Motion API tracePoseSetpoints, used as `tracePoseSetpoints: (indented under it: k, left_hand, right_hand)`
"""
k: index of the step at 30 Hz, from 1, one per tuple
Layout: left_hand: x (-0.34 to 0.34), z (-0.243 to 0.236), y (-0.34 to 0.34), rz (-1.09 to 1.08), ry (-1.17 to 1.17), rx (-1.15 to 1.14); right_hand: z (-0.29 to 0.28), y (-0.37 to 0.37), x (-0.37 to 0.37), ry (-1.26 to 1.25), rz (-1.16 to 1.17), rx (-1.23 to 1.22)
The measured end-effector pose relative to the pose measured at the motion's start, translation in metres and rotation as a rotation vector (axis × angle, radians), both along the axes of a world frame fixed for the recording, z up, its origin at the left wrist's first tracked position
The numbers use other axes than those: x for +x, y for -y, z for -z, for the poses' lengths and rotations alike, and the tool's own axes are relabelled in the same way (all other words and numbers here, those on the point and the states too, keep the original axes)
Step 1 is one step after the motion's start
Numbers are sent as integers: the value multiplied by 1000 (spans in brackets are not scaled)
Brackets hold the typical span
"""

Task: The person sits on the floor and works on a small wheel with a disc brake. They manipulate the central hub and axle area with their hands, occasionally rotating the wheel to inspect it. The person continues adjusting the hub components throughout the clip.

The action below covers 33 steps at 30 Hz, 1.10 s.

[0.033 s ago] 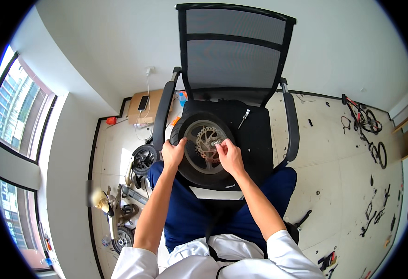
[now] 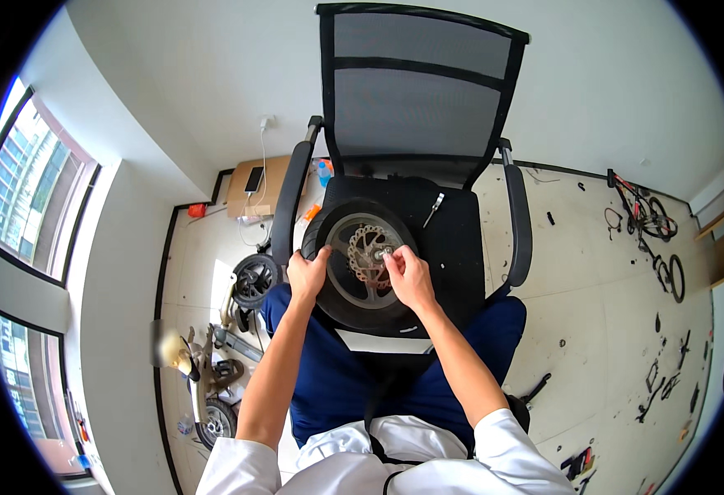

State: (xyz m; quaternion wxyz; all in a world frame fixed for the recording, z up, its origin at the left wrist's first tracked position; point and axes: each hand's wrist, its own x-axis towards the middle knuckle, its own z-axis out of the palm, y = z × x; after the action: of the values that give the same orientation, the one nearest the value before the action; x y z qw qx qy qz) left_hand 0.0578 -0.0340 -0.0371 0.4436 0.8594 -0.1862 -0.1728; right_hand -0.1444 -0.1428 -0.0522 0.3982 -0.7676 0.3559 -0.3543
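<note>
A small wheel (image 2: 345,289) with a black tyre and grey rim lies tilted on the black seat of a mesh-backed office chair. Its brake disc (image 2: 365,275), silvery and full of cut-outs, faces up. My left hand (image 2: 307,274) grips the tyre and rim on the left side, thumb on top. At the hub, the fingertips of my right hand (image 2: 409,275) are pinched together on the metal axle end (image 2: 383,252); whether a nut or another small part is between them is hidden. A screwdriver (image 2: 434,211) lies on the seat right of the wheel.
Chair armrests (image 2: 293,202) rise on both sides. At left on the floor are a cardboard sheet (image 2: 236,194) with a phone (image 2: 254,180), another small wheel (image 2: 255,282) and scooter parts (image 2: 203,388). A bicycle (image 2: 644,213) and several scattered parts lie at right.
</note>
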Motion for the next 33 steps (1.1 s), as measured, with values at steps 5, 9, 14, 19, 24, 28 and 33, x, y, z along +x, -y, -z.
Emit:
tracePoseSetpoints:
  k: [5, 9, 14, 19, 24, 28, 33]
  left_hand:
    - [-13, 41, -25, 27, -186, -273]
    - [-15, 49, -35, 77, -275, -362]
    - [-11, 42, -43, 117, -428, -399]
    - [-7, 43, -39, 147, -399, -394]
    - [-35, 19, -34, 56, -676, -559]
    - [-71, 21, -36, 54, -679, -594]
    - [-53, 44, -37, 24, -654, -494]
  right_hand:
    - [-11, 3, -4, 1, -124, 29]
    - [-7, -13, -9, -47, -125, 69]
    - [-10, -44, -43, -322, -381, 46]
    - [2, -25, -40, 21, -109, 325]
    - [-14, -11, -21, 176, -149, 551]
    - [5, -11, -15, 195, -162, 582]
    - [11, -17, -28, 235, -134, 575]
